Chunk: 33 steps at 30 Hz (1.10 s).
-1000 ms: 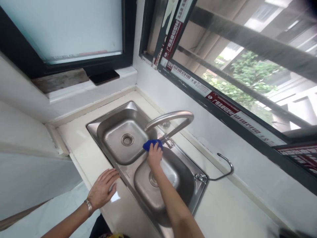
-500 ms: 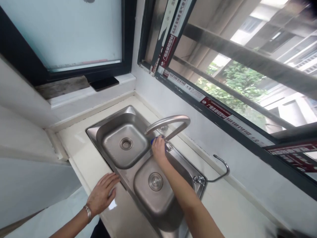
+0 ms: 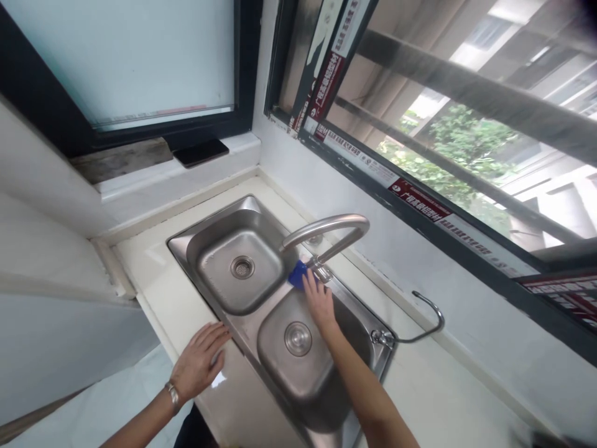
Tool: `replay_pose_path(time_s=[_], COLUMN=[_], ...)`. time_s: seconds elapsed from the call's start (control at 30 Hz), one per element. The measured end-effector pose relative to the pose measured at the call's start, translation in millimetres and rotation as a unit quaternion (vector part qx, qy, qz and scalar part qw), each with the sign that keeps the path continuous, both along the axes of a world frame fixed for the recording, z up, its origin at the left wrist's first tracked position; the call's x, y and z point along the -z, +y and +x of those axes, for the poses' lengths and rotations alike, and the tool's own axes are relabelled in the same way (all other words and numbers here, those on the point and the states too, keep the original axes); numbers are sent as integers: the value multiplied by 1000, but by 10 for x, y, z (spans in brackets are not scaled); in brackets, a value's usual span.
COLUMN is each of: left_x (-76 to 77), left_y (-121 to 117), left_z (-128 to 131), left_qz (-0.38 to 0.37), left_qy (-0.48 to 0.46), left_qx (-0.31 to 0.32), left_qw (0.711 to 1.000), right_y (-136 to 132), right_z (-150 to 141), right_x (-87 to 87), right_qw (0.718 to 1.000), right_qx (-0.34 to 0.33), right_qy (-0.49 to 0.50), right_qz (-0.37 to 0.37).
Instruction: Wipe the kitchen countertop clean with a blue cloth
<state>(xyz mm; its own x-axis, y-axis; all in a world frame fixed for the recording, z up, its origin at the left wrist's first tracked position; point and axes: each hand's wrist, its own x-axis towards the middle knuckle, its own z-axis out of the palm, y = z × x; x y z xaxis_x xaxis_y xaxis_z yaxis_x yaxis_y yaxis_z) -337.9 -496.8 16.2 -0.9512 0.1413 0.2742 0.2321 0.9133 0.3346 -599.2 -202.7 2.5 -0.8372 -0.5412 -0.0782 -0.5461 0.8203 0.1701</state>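
My right hand (image 3: 318, 298) is on a blue cloth (image 3: 297, 275), fingers pressed against it, at the back end of the divider between the two bowls. Close beside it stands the base of the steel faucet (image 3: 342, 222), whose curved spout points over the far bowl. Both bowls of the stainless steel sink (image 3: 254, 326) show their drains and metal walls. My left hand (image 3: 198, 361), a metal bracelet at its wrist, lies flat with fingers stretched on the counter's front strip, fingertips at the sink's rim.
A small, thin curved tap (image 3: 431, 317) rises at the sink's right back corner. Pale countertop (image 3: 153, 264) surrounds the sink. A dark phone-like slab (image 3: 200, 153) and a worn board (image 3: 125, 160) lie on the ledge. A dark-framed window (image 3: 420, 208) runs along the back wall.
My right hand has drawn back slightly from the faucet base, and more of the blue cloth shows. My left hand stays in place on the counter. The view has shifted a little.
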Motion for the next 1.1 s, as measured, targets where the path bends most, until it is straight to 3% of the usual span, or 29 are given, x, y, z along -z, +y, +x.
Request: replay_pose_path(time_s=[0.17, 0.27, 0.37, 0.5, 0.6, 0.7, 0.8, 0.93, 1.1], left_x=[15, 6, -16, -25, -22, -27, -28, -6, 19], left_y=[2, 7, 9, 5, 2, 1, -5, -18, -22], left_z=[-1, -5, -9, -18, -25, -30, -40, -54, -49], left_qz=[10, 9, 7, 5, 0, -11, -25, -30, -27], left_qy=[-3, 2, 3, -8, -10, -12, -10, 2, 5], left_qx=[-3, -6, -6, -9, -9, -3, 0, 4, 3], left_qw=[1000, 1000, 1000, 1000, 1000, 1000, 1000, 1000, 1000], right_y=[513, 710, 898, 1085, 1076, 1013, 990, 900, 525], right_z=[61, 48, -52, -300, -457, -524, -521, -405, -122], right_x=[7, -112, -320, -470, -351, -185, -148, -198, -93], right_qw=[997, 986, 958, 935, 933, 943, 948, 954, 964], right_qx=[79, 144, 214, 275, 313, 299, 288, 285, 246], right_qy=[-4, -4, 11, 47, 68, 65, 62, 58, 97], right_qz=[9, -81, -190, -217, -162, -128, -118, -72, -18])
